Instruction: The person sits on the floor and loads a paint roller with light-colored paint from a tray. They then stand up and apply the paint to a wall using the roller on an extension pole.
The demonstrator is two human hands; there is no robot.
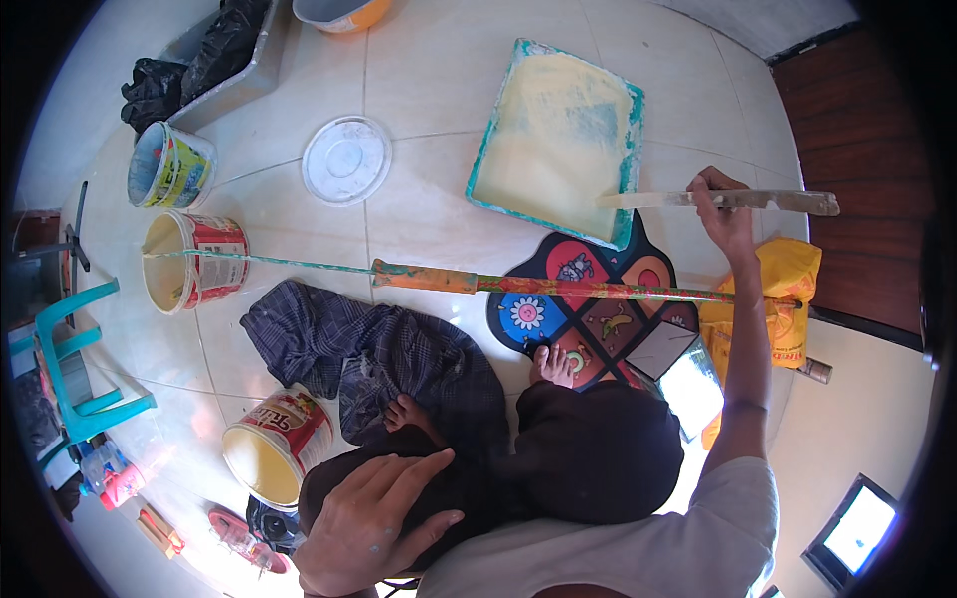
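My right hand [723, 214] grips a paint-smeared flat stick [797, 202], whose left end reaches into a turquoise-rimmed tray [558, 120] coated with cream paint. My left hand [379, 513] rests open on my dark-clothed knee, fingers loosely extended. A long pole [598, 289] with an orange grip [424, 276] lies horizontally across the middle; its thin left end reaches over a red-labelled bucket of cream paint [184, 264]. A second red-labelled bucket [269, 453] stands left of my left hand. Checked dark cloth [389, 349] and a colourful mat [538, 309] lie before my bare feet.
A yellow bucket [164, 169], a white lid [347, 159], a container with black bags [257, 80] and an orange basin [344, 15] are farther off. A teal stool [70, 364] is left; a yellow bag [778, 264], a wooden door [852, 179] and a lit screen [857, 523] are right.
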